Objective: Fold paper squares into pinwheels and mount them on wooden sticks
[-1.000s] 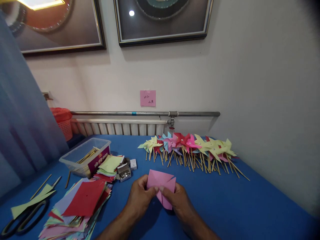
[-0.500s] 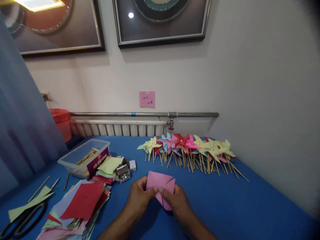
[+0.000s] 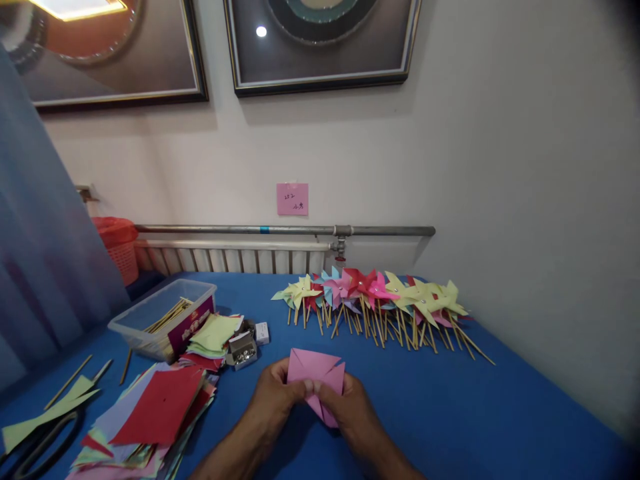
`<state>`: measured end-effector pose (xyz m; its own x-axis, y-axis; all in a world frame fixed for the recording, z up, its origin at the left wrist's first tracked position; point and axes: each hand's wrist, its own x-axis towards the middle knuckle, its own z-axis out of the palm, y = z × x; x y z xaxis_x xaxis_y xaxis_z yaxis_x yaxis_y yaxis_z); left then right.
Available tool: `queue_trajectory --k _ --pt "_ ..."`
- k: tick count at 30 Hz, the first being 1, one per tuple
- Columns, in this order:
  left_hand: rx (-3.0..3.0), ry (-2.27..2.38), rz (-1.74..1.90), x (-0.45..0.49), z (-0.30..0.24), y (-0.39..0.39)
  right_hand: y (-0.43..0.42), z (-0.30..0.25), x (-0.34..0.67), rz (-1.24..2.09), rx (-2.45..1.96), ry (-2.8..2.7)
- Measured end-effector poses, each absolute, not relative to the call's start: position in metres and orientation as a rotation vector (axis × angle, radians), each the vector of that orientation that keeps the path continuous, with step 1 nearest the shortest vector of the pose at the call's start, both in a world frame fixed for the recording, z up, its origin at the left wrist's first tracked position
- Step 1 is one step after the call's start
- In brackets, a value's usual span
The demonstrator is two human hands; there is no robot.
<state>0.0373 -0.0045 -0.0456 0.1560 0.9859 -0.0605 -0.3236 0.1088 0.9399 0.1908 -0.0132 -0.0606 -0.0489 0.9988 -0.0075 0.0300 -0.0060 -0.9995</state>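
Above the blue table cover, a pink paper square with slits cut in from its corners is held between both hands. My left hand pinches its left side, thumb on top and fingers hidden beneath. On the other side my right hand grips the right edge the same way. The two thumbs meet near the middle of the sheet. Beyond the hands, to the left, is a small open box of metal pins. Finished paper pinwheels on sticks lie in a row further back.
A stack of coloured paper squares lies at the left, with scissors beside it. Behind are a smaller paper pile and a clear plastic box of sticks. A pipe runs along the wall.
Both hands keep hold of the pink paper, which sits slightly lower and further left in view. The whole scene has shifted a little left with the camera.
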Motion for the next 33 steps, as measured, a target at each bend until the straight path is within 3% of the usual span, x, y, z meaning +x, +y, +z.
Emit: queue_trajectory --k 15,27,33 --pt "1.046 0.903 1.175 0.032 -0.052 0.001 -0.012 -0.060 0.185 1.223 -1.233 -1.245" --pt "0.909 0.986 1.200 0.027 -0.024 -0.004 -0.008 -0.079 0.182 1.184 -1.231 -1.243" --pt "1.248 1.208 1.237 0.018 -0.029 0.007 -0.020 -0.065 0.177 1.197 -1.210 -1.261"
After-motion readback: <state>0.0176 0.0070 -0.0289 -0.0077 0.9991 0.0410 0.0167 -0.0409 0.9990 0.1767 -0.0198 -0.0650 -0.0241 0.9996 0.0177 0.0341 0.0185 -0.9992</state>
